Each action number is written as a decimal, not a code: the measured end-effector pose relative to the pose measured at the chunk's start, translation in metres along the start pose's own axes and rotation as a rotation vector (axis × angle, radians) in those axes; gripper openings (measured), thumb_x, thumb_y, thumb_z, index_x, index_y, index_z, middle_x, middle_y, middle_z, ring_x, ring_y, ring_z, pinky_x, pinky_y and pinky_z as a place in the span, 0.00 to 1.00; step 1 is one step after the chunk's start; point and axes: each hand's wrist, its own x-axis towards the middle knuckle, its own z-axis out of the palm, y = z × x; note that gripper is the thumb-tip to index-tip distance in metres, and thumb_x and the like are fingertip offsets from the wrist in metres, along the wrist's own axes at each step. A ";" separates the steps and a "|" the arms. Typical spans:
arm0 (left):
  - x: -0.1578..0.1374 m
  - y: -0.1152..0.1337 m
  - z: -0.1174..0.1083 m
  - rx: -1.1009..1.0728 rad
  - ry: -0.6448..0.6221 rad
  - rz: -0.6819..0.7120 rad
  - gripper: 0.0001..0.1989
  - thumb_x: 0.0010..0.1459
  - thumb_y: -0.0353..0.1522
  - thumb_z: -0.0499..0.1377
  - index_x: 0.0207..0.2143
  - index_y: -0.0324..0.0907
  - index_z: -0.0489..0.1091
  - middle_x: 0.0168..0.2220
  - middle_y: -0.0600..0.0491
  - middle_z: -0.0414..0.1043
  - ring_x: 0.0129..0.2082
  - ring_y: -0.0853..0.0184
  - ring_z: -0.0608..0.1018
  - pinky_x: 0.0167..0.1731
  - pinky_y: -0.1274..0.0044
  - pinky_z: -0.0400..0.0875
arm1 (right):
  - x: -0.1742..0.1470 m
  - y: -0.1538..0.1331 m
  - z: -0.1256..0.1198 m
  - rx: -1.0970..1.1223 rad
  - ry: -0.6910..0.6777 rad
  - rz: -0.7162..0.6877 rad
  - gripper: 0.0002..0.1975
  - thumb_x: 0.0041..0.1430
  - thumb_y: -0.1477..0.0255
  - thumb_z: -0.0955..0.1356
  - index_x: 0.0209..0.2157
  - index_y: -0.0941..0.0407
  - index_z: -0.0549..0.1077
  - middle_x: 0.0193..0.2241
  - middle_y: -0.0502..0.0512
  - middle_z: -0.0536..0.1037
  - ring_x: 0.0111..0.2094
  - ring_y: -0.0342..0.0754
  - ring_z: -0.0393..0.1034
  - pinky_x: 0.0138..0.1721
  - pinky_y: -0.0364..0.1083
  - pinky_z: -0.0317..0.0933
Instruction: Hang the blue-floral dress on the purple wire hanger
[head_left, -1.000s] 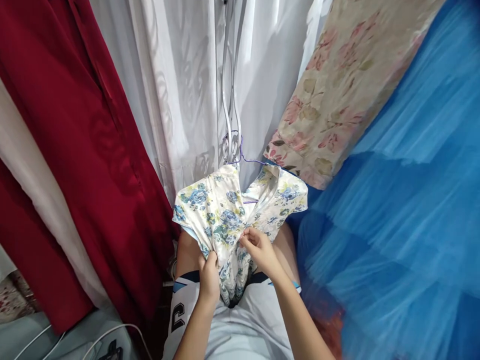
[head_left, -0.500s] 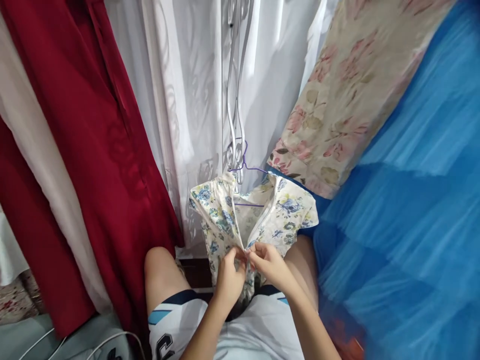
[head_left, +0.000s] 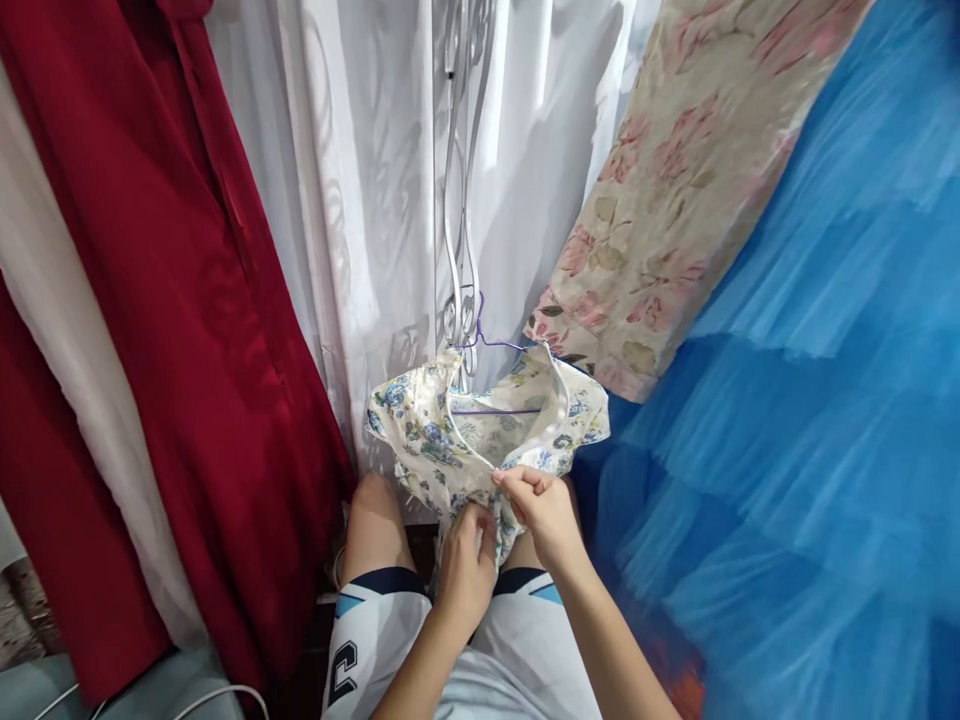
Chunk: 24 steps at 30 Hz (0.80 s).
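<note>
A white dress with blue and yellow flowers (head_left: 427, 420) hangs in front of me on a purple wire hanger (head_left: 499, 345). Its short sleeves spread to both sides, and a zipper (head_left: 474, 450) edges the V-shaped opening. At the bottom of that opening, my right hand (head_left: 541, 505) is closed in a pinch on the zipper; its pull is hidden by the fingers. Lower down and to the left, my left hand (head_left: 469, 560) is closed on the dress's fabric. The lower part of the dress is hidden behind my hands.
White curtains (head_left: 382, 200) and a white metal scroll stand (head_left: 465, 240) are behind the dress. Long red garments (head_left: 217, 330) hang at left. At right hang a beige floral cloth (head_left: 637, 230) and a ruffled blue tulle garment (head_left: 787, 430). A white cable (head_left: 225, 690) lies lower left.
My right hand has moved up along the zipper, away from my left hand, and the opening is now shorter. The left hand stays lower on the fabric. The view has shifted slightly.
</note>
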 end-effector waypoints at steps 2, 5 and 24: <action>0.005 0.005 0.000 -0.028 0.118 0.042 0.07 0.62 0.34 0.56 0.43 0.44 0.68 0.40 0.48 0.73 0.41 0.61 0.74 0.43 0.72 0.65 | -0.003 -0.003 0.003 -0.034 -0.079 0.031 0.15 0.51 0.64 0.71 0.17 0.56 0.69 0.11 0.45 0.59 0.15 0.39 0.47 0.20 0.43 0.40; 0.013 0.010 -0.003 0.043 0.168 0.096 0.05 0.62 0.34 0.57 0.39 0.44 0.68 0.37 0.48 0.72 0.40 0.60 0.74 0.41 0.73 0.64 | -0.015 0.001 0.006 -0.061 -0.129 0.101 0.14 0.50 0.64 0.71 0.18 0.56 0.69 0.10 0.45 0.61 0.15 0.39 0.48 0.20 0.42 0.41; 0.046 0.028 -0.037 0.082 -0.124 0.162 0.07 0.62 0.32 0.55 0.38 0.45 0.73 0.34 0.49 0.74 0.35 0.61 0.74 0.38 0.74 0.65 | 0.082 -0.099 0.023 -0.182 -0.043 -0.324 0.15 0.54 0.60 0.71 0.25 0.59 0.72 0.12 0.47 0.67 0.15 0.40 0.57 0.19 0.41 0.48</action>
